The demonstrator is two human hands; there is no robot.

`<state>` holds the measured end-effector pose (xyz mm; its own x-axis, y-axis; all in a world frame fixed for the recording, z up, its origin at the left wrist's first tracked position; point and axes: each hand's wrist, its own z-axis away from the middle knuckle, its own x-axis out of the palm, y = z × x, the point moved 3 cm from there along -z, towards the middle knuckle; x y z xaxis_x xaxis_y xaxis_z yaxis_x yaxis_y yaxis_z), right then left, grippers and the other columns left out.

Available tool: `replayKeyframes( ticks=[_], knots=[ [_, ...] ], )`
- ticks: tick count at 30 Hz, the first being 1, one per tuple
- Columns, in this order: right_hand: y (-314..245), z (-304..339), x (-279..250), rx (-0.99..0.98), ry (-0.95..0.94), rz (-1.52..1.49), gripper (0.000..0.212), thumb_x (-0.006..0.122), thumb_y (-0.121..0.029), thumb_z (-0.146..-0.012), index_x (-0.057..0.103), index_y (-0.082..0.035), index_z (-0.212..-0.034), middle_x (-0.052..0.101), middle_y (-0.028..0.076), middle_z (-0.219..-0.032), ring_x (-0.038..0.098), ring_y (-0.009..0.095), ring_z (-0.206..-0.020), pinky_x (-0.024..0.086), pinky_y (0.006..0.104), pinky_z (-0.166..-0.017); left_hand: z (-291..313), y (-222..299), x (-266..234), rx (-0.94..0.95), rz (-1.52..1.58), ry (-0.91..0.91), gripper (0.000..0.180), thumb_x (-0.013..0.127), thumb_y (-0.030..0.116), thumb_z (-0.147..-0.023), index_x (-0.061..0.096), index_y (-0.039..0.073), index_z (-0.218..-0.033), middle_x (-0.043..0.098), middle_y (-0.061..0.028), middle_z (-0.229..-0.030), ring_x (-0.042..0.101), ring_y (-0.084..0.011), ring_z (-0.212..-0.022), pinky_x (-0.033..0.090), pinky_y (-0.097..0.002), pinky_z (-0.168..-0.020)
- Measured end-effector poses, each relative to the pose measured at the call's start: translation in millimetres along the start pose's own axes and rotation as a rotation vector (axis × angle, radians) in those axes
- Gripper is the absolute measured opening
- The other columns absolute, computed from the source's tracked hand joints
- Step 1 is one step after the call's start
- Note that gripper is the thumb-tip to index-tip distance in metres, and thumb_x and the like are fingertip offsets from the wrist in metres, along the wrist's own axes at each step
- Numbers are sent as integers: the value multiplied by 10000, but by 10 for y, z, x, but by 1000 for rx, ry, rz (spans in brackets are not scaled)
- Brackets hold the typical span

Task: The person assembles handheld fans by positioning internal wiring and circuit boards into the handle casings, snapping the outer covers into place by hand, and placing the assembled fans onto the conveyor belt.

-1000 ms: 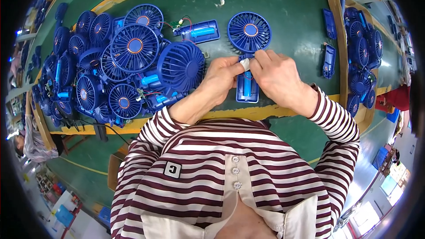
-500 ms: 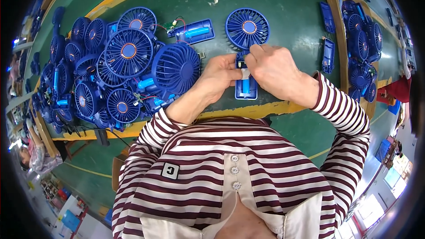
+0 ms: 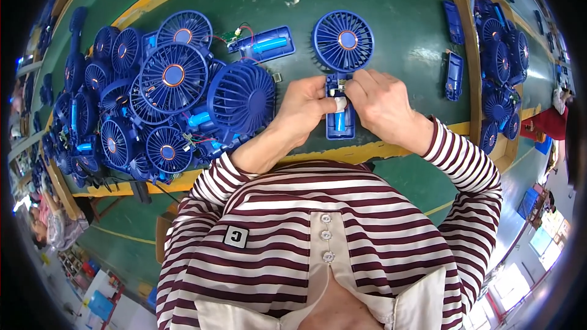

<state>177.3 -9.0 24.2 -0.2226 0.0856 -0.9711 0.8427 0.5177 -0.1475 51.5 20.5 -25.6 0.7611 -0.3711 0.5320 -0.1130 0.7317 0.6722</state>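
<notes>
A blue handheld fan [image 3: 343, 41] lies on the green table, its round head away from me and its opened handle [image 3: 340, 132] toward me. Inside the handle sit a light blue battery cell [image 3: 339, 116] and, higher up, a small circuit board with a metal connector [image 3: 336, 84]. My left hand [image 3: 304, 110] grips the handle from the left, its thumb, with a white covering on the tip, pressed over the top of the cell. At the right edge of the board, the bent fingers of my right hand [image 3: 384, 105] are pinched together; anything between them is hidden.
Many blue fans [image 3: 174, 76] are heaped at the left. An open handle with a cell [image 3: 264, 44] lies beyond my left hand. Two blue handle covers [image 3: 453, 76] lie at the right, beside a wooden rail [image 3: 469, 55]. More fans [image 3: 498, 67] lie past it.
My right hand has shifted slightly right and down, uncovering more of the board and connector. My left hand stays on the handle. The fan has barely moved.
</notes>
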Motion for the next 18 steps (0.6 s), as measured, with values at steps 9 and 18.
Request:
replayKeyframes(
  ticks=[9,18],
  knots=[
    [72,41,-72,52,8,-81,106,571,-66,-632,484,-44,-691,461,76,-677,522,227,-594,439,328,-478,-55,51,20,-101,12,-24,206,513,134,-851,570,19,-1012,601,-47,-905,589,-131,-795,486,-276,-708],
    [82,161,-14,106,74,-205,95,571,-69,-657,493,-26,-692,508,96,-696,578,246,-611,470,338,-484,-81,-35,52,-80,-102,-5,241,471,-2,-812,561,-32,-1034,611,-68,-909,602,-127,-764,496,-240,-639]
  ],
)
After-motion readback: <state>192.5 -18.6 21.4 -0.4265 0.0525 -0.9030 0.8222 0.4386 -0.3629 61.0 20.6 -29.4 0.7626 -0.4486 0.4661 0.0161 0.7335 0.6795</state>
